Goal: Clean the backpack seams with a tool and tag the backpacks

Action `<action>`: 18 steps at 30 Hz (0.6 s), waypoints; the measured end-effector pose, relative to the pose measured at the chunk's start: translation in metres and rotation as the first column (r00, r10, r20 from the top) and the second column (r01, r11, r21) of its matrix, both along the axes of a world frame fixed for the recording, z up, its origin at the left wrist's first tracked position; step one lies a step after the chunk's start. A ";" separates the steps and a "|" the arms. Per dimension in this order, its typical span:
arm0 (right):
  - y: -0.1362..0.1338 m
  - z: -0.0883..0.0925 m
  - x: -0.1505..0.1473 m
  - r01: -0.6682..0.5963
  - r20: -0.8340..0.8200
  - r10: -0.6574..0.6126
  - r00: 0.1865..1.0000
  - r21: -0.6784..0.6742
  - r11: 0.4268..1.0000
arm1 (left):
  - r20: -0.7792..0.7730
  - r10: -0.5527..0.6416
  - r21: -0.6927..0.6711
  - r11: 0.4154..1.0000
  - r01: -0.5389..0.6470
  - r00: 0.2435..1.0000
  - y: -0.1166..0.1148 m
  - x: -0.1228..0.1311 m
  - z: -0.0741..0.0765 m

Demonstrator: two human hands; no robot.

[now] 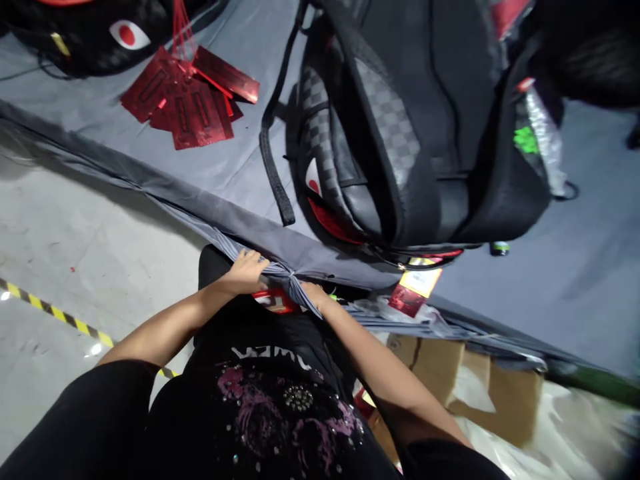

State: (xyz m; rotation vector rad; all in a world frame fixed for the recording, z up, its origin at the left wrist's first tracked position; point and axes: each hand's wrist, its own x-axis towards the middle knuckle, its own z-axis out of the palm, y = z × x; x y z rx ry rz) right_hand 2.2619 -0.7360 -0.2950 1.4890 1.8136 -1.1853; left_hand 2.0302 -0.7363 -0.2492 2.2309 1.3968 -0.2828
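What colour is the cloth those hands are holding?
The cloth is grey; the head view shows it best.

Black T-shirt (short sleeves) bears purple print, white lettering and small studs.

Dim, motion-blurred, perhaps overhead light, warped edges

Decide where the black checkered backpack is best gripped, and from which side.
Grip the loose black strap, coming from the side nearest the red tags. It trails flat on the grey cloth, clear of the bulky backpack, so a hand can likely close around it. The left hand and right hand clutch the cloth's bunched edge.
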 end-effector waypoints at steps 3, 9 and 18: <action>-0.010 0.007 0.012 0.002 0.116 -0.009 0.993 0.059 0.998 | 0.027 -0.014 0.135 0.991 0.010 1.000 -0.004 0.005 -0.002; -0.019 0.008 0.060 0.071 0.275 -0.104 0.956 0.130 0.989 | -0.006 -0.079 0.055 0.995 0.079 0.997 -0.016 -0.010 0.012; -0.038 0.009 0.072 0.041 0.121 -0.063 0.991 0.177 0.983 | -0.027 -0.085 0.102 0.991 0.087 0.996 -0.022 -0.003 0.024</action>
